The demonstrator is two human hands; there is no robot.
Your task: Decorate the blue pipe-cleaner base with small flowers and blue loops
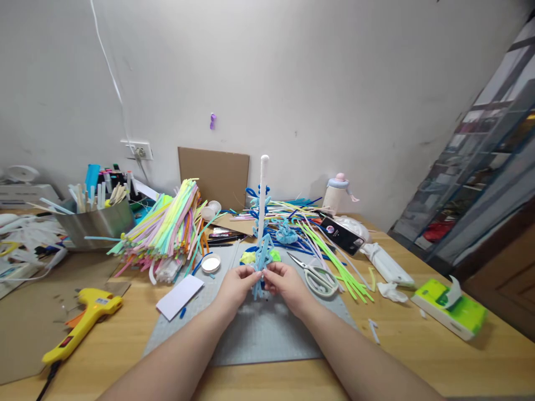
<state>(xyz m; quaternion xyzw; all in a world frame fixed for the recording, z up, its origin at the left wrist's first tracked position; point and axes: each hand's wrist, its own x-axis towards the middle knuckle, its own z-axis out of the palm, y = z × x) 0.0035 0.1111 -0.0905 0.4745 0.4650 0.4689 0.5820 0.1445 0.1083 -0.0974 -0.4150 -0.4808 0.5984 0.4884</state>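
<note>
Both my hands meet at the middle of the grey cutting mat point(267, 340). My left hand point(236, 284) and my right hand point(286, 281) pinch a bundle of bent light-blue pipe cleaners point(262, 253) between thumbs and fingers. Just behind it rises a white rod point(262, 195) with a rounded top, with dark-blue pipe-cleaner loops around its lower part. Yellow-green fuzzy pieces point(248, 258) show on either side of the bundle. Scissors point(320, 278) with pale handles lie to the right of my right hand. The rod's base is hidden behind the bundle and my hands.
A yellow glue gun point(86, 317) lies at left, near a big heap of pastel pipe cleaners point(171, 228). A white card point(179, 297) and a round lid point(210, 263) rest by the mat's left side. Rightward are a phone point(343, 235), a tissue pack point(451, 312) and a bottle point(335, 195).
</note>
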